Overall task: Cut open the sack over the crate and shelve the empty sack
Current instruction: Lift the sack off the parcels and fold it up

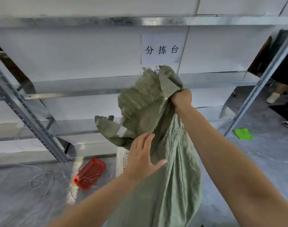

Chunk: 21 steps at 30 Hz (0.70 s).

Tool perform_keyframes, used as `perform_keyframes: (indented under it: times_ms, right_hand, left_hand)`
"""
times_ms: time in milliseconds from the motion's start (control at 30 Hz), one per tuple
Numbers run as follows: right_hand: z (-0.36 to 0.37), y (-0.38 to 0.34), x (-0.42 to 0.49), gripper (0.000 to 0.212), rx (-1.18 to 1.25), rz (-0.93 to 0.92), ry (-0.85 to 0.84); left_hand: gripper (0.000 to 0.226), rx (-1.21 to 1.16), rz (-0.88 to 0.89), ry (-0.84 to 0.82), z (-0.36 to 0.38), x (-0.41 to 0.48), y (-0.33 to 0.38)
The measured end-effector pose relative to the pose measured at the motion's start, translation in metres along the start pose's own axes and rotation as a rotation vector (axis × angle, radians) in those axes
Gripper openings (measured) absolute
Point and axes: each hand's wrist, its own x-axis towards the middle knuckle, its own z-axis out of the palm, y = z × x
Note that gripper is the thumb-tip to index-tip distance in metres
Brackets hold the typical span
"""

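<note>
On grey floor: red basket near the foot of the metal shelf rack, white perforated crate just beside it, looped white cord left, green packet well apart, right.

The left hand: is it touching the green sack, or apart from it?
Touching. The head view shows the left hand lying open on the green sack, its fingertips pressed into a fold of the cloth, no gap between.
</note>
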Motion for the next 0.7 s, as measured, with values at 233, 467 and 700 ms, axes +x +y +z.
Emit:
perform_keyframes:
  times_ms: [233,467,700]
  right_hand:
    - [0.038,0.019,0.09,0.019,0.08,0.081,-0.07]
    - [0.072,0.053,0.171,0.044,-0.113,0.035,-0.284]
    - [0.056,0.142,0.143,0.106,-0.926,-0.132,-0.617]
  left_hand:
    - [0.077,-0.056,-0.543,-0.439,0.089,0.071,-0.032]
    - [0.029,-0.094,-0.689,-0.266,0.153,0.13,-0.088]
    - [0.018,-0.172,-0.777,-0.159,0.188,0.193,-0.134]
